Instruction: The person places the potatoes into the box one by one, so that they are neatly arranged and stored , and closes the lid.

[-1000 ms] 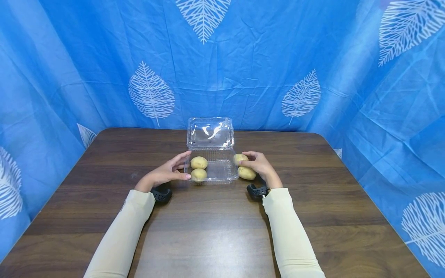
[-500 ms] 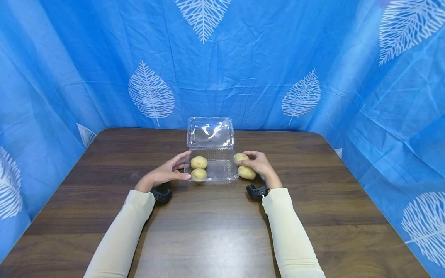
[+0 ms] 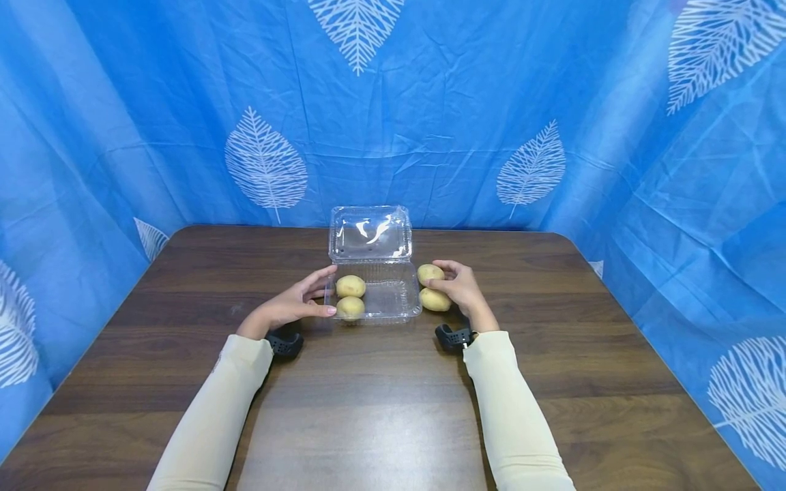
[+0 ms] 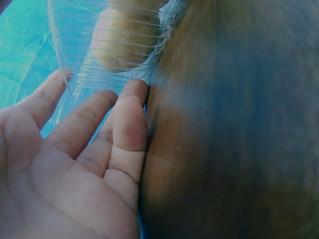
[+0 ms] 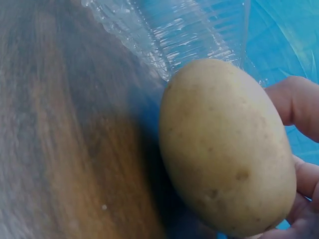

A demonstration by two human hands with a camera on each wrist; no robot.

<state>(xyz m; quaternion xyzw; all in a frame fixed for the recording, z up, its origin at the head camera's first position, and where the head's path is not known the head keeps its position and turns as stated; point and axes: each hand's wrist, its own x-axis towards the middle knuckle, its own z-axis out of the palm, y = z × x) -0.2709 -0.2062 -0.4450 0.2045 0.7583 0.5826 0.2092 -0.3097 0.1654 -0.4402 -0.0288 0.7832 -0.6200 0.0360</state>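
Note:
A clear plastic clamshell box [image 3: 388, 292] stands on the table with its lid [image 3: 371, 233] raised behind it. Inside, along its left side, lie two potatoes, a rear one [image 3: 351, 287] and a front one [image 3: 350, 308]. My left hand [image 3: 295, 303] rests against the box's left end, thumb at the front corner and fingers [image 4: 82, 119] stretched along the ridged wall. Just right of the box, my right hand [image 3: 462, 290] pinches a potato [image 3: 430, 274] between thumb and fingers. Another potato [image 3: 434, 300] sits in front of it and fills much of the right wrist view [image 5: 227, 149].
The brown wooden table [image 3: 381, 409] reaches back to a blue curtain [image 3: 430, 136] with white leaf prints, which also hangs at both sides. A black wrist strap [image 3: 285, 344] is on the left wrist, with another strap [image 3: 453, 337] on the right.
My right hand has shifted slightly back with the pinched potato, opening a wider view of the potato in front. My left hand and the box stay where they were.

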